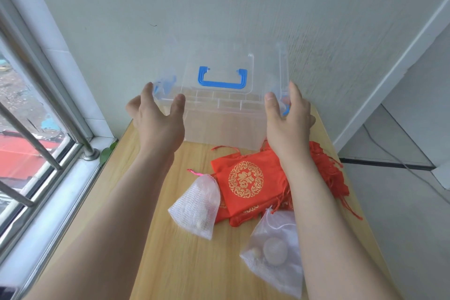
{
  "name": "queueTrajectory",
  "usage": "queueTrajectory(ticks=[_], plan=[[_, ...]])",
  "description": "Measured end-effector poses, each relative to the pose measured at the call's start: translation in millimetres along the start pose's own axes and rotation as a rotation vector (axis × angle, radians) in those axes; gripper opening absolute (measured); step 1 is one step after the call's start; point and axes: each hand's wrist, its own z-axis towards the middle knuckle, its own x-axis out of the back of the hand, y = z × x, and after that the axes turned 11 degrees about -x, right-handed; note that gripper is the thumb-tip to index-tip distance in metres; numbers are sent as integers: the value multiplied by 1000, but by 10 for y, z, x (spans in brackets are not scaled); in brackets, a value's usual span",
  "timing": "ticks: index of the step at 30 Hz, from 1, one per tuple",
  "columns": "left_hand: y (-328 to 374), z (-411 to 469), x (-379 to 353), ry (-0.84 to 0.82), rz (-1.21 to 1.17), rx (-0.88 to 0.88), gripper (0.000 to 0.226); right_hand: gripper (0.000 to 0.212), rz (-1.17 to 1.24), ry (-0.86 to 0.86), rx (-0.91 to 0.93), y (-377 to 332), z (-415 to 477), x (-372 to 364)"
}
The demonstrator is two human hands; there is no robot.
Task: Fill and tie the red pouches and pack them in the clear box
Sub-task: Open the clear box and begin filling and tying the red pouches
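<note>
Left grip [155, 117] and right grip [288, 117] clamp the ends of the lid [219, 66] above the clear box [224, 126] at the far end of the desk [170, 251]. The red pouches [246, 182] lie flat before it. The slick lid could slip and fall.

Gold 囍 char. in round emblem, on top red pouch [244, 181]; lower pouch's [243, 217] print mostly hidden
</note>
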Motion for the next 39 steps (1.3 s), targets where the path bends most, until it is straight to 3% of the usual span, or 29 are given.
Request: queueTrajectory(ticks=[5,8,12,15,17,20,22,25,27,29,31,34,36,39], plan=[[138,-69,74,93,-53,-2,65,69,284,-16,24,-71,-152,83],[284,-215,166,220,-15,5,51,78,415,-125,-26,-162,-300,200],[306,-358,378,336,-16,174,36,47,436,-346,-45,-264,-588,384],[210,-455,568,261,65,279,51,37,458,-465,-106,-212,-894,463],[111,-544,655,161,298,317,62,34,417,-527,-116,-116,-1087,469],[47,-752,769,8,570,234,81,32,283,-571,-160,0,-1284,464],[35,-894,819,-91,593,104,81,23,246,-659,-204,30,-1403,454],[50,-1050,864,-276,546,-52,69,33,217,-817,-314,23,-1599,389],[-14,-1106,877,-402,561,-38,67,36,267,-875,-370,-3,-1695,345],[-138,-1092,893,-470,613,41,76,24,297,-840,-375,-2,-1702,309],[-223,-1054,913,-489,660,110,86,35,230,-781,-306,35,-1668,284],[-242,-1009,921,-494,705,145,81,53,-67,-646,-2,198,-1533,194],[-188,-1005,930,-476,744,168,74,49,-131,-592,135,275,-1466,124],[-131,-974,939,-465,791,204,72,33,-41,-565,149,293,-1438,24]])
